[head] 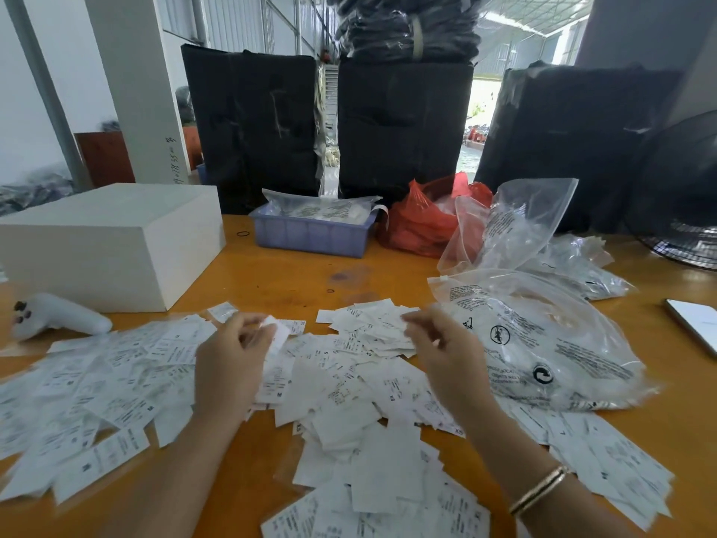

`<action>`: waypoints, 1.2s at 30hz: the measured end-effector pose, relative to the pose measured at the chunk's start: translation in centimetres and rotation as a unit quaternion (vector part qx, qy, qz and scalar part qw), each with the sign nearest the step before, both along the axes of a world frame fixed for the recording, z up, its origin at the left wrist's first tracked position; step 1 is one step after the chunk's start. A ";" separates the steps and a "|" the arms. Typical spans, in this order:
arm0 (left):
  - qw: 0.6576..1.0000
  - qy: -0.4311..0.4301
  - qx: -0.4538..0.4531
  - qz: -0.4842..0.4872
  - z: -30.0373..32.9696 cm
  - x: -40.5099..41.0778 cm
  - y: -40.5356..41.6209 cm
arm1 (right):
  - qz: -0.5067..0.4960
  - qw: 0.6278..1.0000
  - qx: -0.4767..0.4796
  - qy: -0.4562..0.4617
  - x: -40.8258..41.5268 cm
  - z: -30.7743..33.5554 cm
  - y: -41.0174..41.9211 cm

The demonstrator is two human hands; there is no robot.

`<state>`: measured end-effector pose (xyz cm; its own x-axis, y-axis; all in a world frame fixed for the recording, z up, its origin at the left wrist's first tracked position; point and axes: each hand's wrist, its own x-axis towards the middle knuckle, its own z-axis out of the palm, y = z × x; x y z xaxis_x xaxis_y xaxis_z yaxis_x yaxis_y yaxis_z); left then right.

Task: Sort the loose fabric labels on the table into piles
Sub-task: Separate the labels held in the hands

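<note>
Loose white printed fabric labels (128, 386) are lying scattered across most of the near half of the orange wooden worktop (295, 266), overlapping in a messy spread, with a smaller heap at centre far side near the fingertips. Left hand (229, 366) is hovering over the spread, grip pinching one white label (277, 333) between thumb and fingers, label hanging down from the pinch. Right hand (446, 355) is raised just beside the far heap, fingers loosely curled; blurred, so cannot tell whether its grip is holding a label. A gold bangle (539, 489) is sitting on the right wrist. Clear printed plastic bags (543, 343) are lying right of the labels, touching them. A white rectangular box (112, 242) is standing at far left, a white handheld controller (58, 316) lying in front of it. A blue plastic tray (310, 234) and a red plastic bag (423, 223) are sitting at the far edge, with black wrapped bundles (403, 126) standing behind.
</note>
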<state>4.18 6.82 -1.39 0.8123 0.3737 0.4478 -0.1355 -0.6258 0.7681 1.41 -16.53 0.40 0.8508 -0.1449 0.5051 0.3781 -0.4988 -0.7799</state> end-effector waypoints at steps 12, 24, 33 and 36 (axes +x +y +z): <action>0.954 -0.033 0.296 0.046 -0.7 0.0 0.6 | -0.249 0.908 -0.285 0.182 3.9 1.4 -10.6; 0.942 -0.075 0.269 -0.184 -1.3 -0.5 -2.0 | -0.274 0.895 -0.254 0.244 4.3 0.7 -10.9; 0.945 -0.066 0.254 -0.195 -1.3 -0.7 -2.1 | -0.251 0.930 -0.133 0.234 4.6 0.5 -11.8; 0.945 -0.064 0.253 -0.195 -1.2 -0.8 -2.1 | -0.297 0.924 -0.172 0.169 4.2 0.8 -11.8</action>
